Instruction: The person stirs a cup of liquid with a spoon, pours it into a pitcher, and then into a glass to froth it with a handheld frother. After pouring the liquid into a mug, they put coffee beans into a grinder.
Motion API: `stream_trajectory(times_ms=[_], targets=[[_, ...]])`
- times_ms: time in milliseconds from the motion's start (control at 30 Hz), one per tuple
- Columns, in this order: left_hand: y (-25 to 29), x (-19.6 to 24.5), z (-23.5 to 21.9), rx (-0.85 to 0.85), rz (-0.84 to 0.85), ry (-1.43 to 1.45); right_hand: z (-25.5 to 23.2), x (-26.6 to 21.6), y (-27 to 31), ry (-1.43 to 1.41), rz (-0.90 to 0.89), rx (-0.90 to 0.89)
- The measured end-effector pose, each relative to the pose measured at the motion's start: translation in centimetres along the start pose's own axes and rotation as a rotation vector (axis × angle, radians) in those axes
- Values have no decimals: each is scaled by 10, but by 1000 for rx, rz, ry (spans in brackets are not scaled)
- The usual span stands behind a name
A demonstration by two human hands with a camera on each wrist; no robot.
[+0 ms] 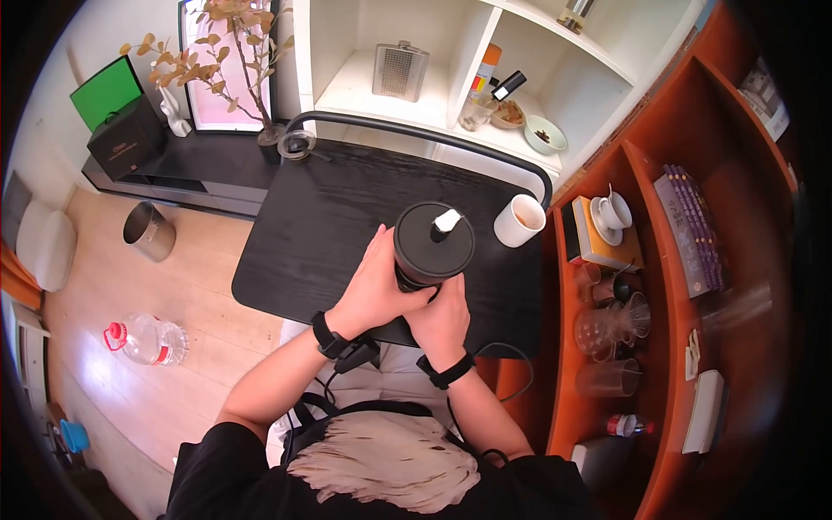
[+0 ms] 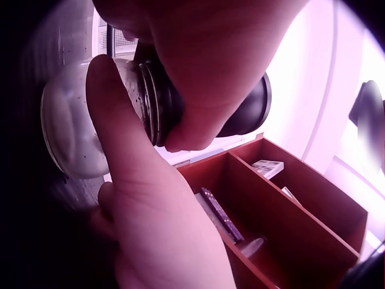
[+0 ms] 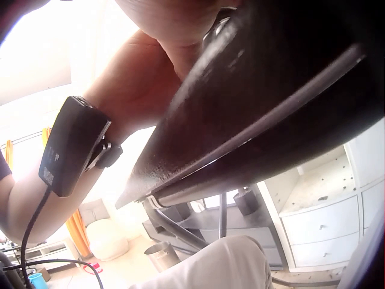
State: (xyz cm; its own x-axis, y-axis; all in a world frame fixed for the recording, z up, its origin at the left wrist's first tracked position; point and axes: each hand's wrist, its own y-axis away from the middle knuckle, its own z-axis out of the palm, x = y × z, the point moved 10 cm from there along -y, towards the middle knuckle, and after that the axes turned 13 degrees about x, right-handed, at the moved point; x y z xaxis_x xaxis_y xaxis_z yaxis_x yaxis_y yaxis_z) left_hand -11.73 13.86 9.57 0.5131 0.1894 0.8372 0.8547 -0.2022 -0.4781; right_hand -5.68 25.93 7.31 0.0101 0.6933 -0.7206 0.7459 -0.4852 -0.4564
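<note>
Left hand [image 1: 374,293] and right hand [image 1: 440,322] are curling their fingers round a jar [image 1: 426,244] mid-frame, a mug [image 1: 517,227] standing right of it

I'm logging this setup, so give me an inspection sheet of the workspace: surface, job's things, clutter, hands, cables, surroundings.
Surface: black table with a wood-grain texture.
Job's things: black-topped glass jar, held in both hands; whether its base touches the table is unclear.
Clutter: white mug upright on the table, right of the jar; clear glassware at the far left corner.
Left hand: grips the jar's glass part.
Right hand: grips the jar's black part.
Cables: black cable hanging from a wrist device.
Surroundings: white shelf beyond the table; wooden shelf at right; bin and plastic bottle on the floor at left.
</note>
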Motion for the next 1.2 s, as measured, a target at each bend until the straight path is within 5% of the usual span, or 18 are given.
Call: stream_trajectory(times_ms=[533,833,1033,1100,1200], targets=[[1,12,-1,322,85,-174,7,14,2,48,51,-26],[-8,-4,8,-28,9,22,2,13,-2,-209,31,-160],[-13,4,5,8,79,-25,15,20,-3,-359,82,-203],[-12,2,6,8,75,-56,0,9,-8,-187,-90,-16],[-12,0,5,6,62,-78,2,12,-8,-271,-24,-59]])
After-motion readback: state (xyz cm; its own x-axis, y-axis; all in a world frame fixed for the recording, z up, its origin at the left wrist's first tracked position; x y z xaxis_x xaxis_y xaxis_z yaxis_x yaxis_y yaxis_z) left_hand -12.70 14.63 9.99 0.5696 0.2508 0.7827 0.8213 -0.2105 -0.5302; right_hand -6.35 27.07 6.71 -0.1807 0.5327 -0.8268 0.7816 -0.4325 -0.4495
